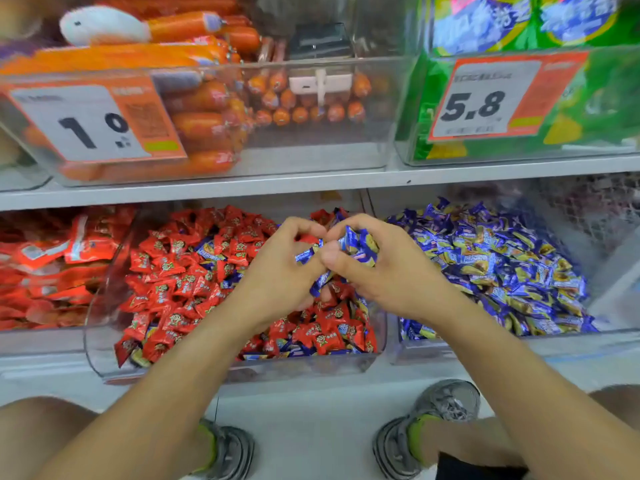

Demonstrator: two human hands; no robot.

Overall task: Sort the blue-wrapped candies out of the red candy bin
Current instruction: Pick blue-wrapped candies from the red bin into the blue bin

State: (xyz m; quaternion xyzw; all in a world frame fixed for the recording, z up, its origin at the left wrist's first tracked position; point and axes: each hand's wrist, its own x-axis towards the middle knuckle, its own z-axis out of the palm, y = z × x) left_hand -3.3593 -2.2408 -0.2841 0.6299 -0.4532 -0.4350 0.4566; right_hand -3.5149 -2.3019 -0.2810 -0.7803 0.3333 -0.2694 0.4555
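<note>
The clear bin of red-wrapped candies (pixel 180 271) sits on the lower shelf, centre, its front wall (pixel 242 370) curved. Several blue-wrapped candies (pixel 211 252) lie mixed among the red ones, mostly along the front and right side. Both hands meet above the bin's right half. My right hand (pixel 388 271) grips a bunch of blue-wrapped candies (pixel 360 245) in curled fingers. My left hand (pixel 280 271) pinches a blue candy (pixel 306 254) right beside the right thumb. To the right stands the bin of blue-wrapped candies (pixel 502 265).
Red snack packets (pixel 52 268) fill the bin at the left. Above, a shelf edge (pixel 311 183) carries clear bins of orange sausages (pixel 201 119) and green packs (pixel 588 109) with price tags. My shoes (pixel 429 431) are on the floor below.
</note>
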